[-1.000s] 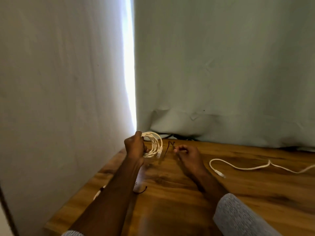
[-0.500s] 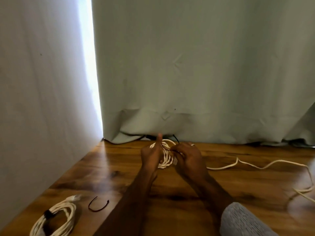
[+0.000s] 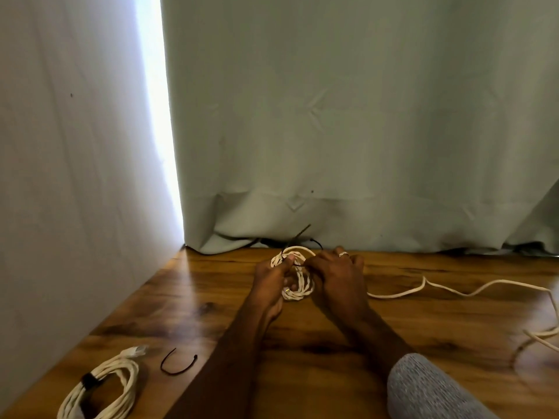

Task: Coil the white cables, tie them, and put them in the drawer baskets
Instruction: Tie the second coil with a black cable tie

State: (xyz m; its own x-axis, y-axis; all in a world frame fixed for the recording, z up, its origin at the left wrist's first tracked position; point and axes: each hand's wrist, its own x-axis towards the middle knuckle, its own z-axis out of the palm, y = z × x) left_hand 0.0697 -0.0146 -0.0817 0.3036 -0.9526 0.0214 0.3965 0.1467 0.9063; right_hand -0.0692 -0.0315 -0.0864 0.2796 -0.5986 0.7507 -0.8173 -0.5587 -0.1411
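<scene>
- The coiled white cable [image 3: 298, 284] is a small bundle of several cream-white loops, held upright between the two hands just above the wooden table [image 3: 423, 322], near the table's far edge and the hanging curtain [image 3: 332, 116].
- A thin black tie [image 3: 302, 237] crosses the top of the coil; one end sticks up and away toward the curtain, and another part arcs over toward the right hand.
- The left hand [image 3: 272, 278] grips the coil's left side, fingers curled round the loops and the thumb pressed against the top of the bundle.
- The right hand [image 3: 335, 278] has its fingers curled at the coil's right side, its fingertips meeting the top of the bundle where the tie crosses; it appears to pinch the tie, though the contact itself is small and partly hidden. A ring shows on one finger.
- A loose white cable [image 3: 447, 290] trails across the table to the right, from behind the right hand toward the edge of view.
- A second coil [image 3: 102, 388], already bound with a dark band, lies on the table at lower left, well apart from the hands.
- A spare black tie [image 3: 178, 365] lies curved on the wood just beside that coil.
- A grey sleeve [image 3: 429, 388] covers the right forearm.
</scene>
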